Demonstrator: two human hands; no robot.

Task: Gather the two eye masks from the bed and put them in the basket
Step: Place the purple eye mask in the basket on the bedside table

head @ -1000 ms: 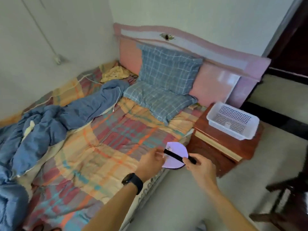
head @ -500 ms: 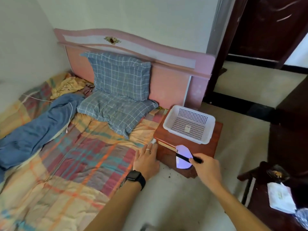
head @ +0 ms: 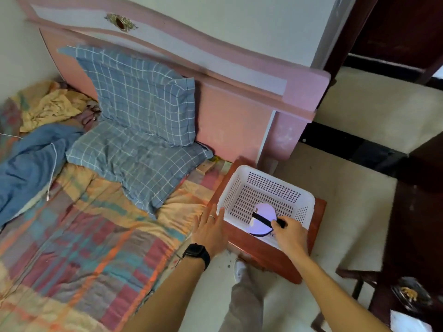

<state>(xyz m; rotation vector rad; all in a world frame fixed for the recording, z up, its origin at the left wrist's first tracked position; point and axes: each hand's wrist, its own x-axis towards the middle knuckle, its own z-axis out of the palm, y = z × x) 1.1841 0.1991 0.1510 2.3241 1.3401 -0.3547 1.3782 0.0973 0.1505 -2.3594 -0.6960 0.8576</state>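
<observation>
Nearest to us, our left hand (head: 211, 230) is spread flat with fingers apart, a ring on one finger and a watch (head: 197, 253) on the wrist. It rests at the seam between the bed (head: 96, 236) edge and the near left corner of the tabletop (head: 320, 207); we cannot tell which it touches. Just right of it, our right hand (head: 288, 233) is closed in a pinch on the black strap (head: 262, 220) of a mask (head: 263, 215), pale lilac and rounded. The mask hangs inside the basket (head: 309, 200), over its near wall; whether it touches the floor of the basket we cannot tell. The white perforated basket sits on the tabletop beside the bed. Farther off, two pillows (head: 143, 130) lean against the pink headboard (head: 239, 92) at the bed's far edge.
</observation>
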